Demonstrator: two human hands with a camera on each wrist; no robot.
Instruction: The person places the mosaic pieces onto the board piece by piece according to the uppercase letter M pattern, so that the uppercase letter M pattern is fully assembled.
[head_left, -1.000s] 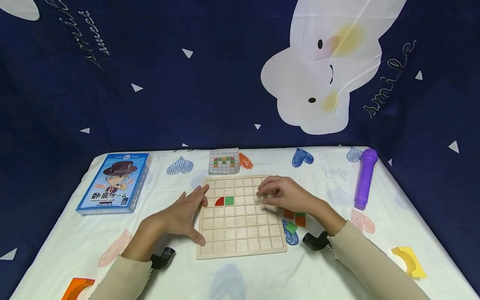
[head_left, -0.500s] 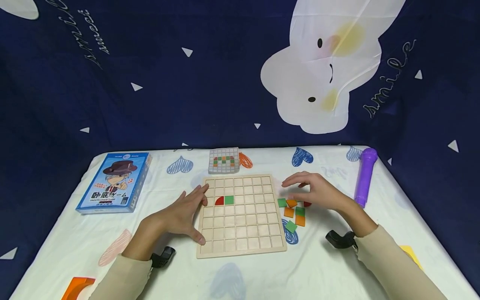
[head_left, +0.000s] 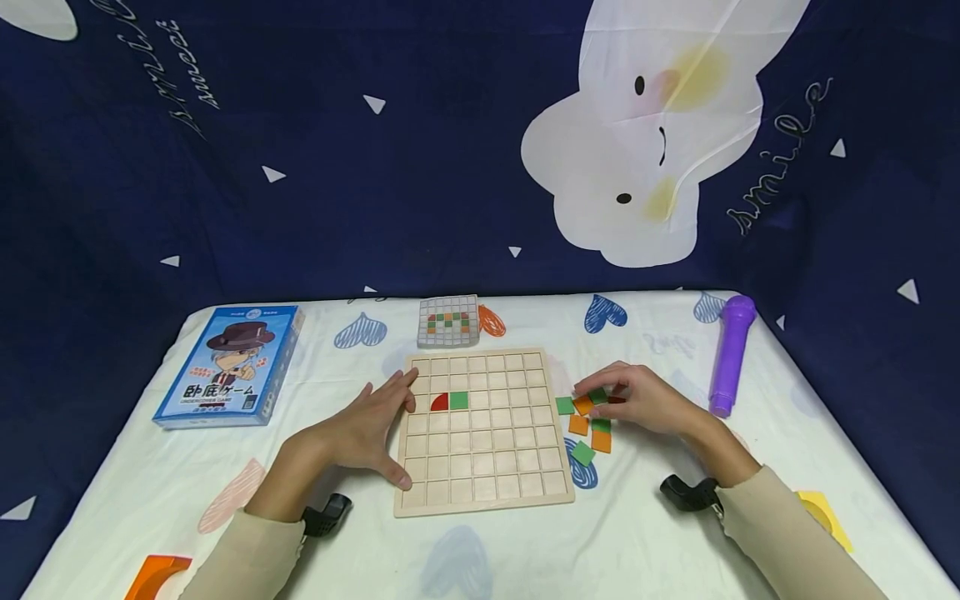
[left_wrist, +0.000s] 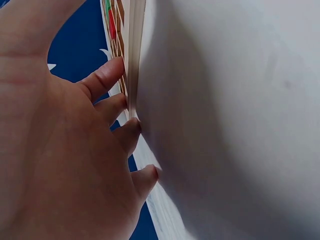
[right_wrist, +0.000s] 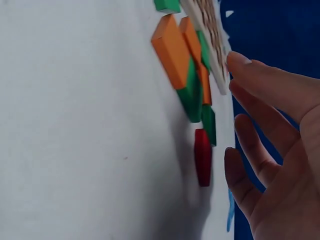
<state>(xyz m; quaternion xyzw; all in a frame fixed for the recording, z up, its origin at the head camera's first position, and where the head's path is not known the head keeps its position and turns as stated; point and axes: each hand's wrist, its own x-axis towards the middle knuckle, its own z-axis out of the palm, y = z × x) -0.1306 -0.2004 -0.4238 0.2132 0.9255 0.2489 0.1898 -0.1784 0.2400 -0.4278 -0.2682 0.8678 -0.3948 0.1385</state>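
Observation:
A wooden grid board (head_left: 483, 509) lies on the table, with a red quarter-round tile (head_left: 439, 402) and a green square tile (head_left: 458, 401) side by side in its cells. My left hand (head_left: 363, 433) rests at the board's left edge, fingers spread and touching the rim. Right of the board, my right hand (head_left: 648, 402) hovers over loose tiles, thumb and fingers around a green tile (head_left: 597, 396) without a visible pinch. Near it lie an orange tile (head_left: 578, 425), another green tile (head_left: 582, 453) and, partly hidden in the head view, a red tile (right_wrist: 202, 157).
A small pattern card (head_left: 448, 322) sits behind the board. At the left stands a blue game box (head_left: 228, 367); a purple microphone-shaped toy (head_left: 731, 357) lies at the right. An orange block (head_left: 156, 575) and a yellow block (head_left: 823, 518) are near the front.
My right hand has moved off the board's right side to the loose tiles, then lowered over them. The left hand has stayed in place.

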